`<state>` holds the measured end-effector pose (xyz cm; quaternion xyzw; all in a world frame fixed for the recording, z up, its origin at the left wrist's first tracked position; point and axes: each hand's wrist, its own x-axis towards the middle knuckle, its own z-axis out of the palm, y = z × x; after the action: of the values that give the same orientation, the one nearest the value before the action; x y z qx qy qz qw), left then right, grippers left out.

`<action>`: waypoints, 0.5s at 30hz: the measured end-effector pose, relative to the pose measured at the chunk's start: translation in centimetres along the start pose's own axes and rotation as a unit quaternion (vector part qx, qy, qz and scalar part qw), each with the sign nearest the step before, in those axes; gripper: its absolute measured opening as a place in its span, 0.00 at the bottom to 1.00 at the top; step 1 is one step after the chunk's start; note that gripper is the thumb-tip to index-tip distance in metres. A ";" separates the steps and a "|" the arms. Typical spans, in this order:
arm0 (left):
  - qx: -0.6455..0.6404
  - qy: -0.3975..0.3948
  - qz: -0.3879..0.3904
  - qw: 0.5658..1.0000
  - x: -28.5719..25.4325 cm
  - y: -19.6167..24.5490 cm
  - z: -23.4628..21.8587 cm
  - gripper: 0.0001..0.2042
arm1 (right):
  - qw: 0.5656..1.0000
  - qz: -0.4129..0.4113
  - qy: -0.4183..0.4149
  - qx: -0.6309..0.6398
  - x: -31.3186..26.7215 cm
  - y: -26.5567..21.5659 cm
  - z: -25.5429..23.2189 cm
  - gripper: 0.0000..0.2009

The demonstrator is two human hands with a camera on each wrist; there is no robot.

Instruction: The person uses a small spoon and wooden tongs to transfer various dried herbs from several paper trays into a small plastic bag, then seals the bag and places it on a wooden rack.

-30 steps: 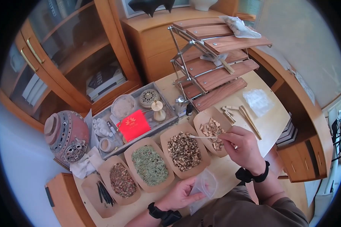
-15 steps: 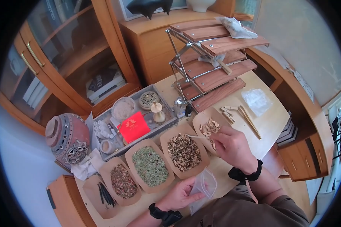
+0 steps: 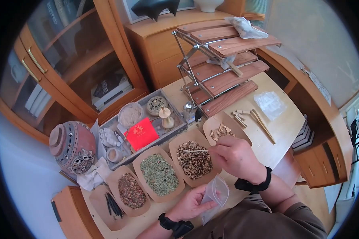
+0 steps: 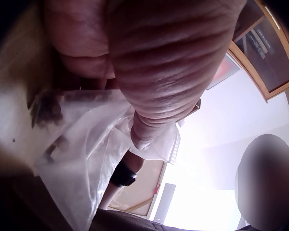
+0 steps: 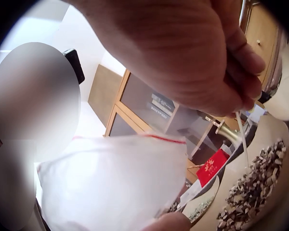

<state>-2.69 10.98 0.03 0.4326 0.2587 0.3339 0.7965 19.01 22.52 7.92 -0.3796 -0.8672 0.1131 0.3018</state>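
My left hand (image 3: 190,205) grips a clear zip bag (image 3: 216,194) by its side, mouth upward. In the left wrist view a few dark bits lie inside the bag (image 4: 82,154). My right hand (image 3: 237,157) pinches a thin pale stick-like spoon (image 3: 199,151). Its far end reaches over brown chopped chips (image 3: 195,167) in a paper tray. The right wrist view shows the spoon (image 5: 242,137) slanting down to those chips. Partly behind the right hand is another tray holding lighter wood chips (image 3: 220,131).
Leftward stand trays of green herb (image 3: 159,174), reddish mix (image 3: 131,191) and dark sticks (image 3: 113,205). Behind them a grey tray (image 3: 178,131) carries a red packet (image 3: 141,134) and brass pieces. Tongs (image 3: 262,126), a plastic bag (image 3: 269,105) and a slatted wooden rack (image 3: 227,85) stand at right.
My right hand has moved left and down with the spoon, from beside the lighter chips to over the brown chips. The left hand keeps its hold on the bag.
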 end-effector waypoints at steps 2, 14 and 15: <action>0.000 0.002 0.003 1.000 0.0 -0.1 0.1 0.19 | 1.000 0.007 0.003 -0.002 -0.6 -0.2 -1.4 0.06; 0.035 -0.015 0.008 0.999 -0.3 -0.6 -0.3 0.18 | 0.993 0.095 0.067 0.018 -5.3 -1.9 -3.5 0.11; 0.027 -0.012 0.009 1.000 -0.4 -0.7 -0.3 0.19 | 0.992 0.116 0.055 0.018 -5.9 -2.1 -3.8 0.12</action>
<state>-2.95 10.61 -0.65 0.4603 0.2545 0.3286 0.7845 23.18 16.66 9.28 -0.4780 -0.7970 0.1421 0.3409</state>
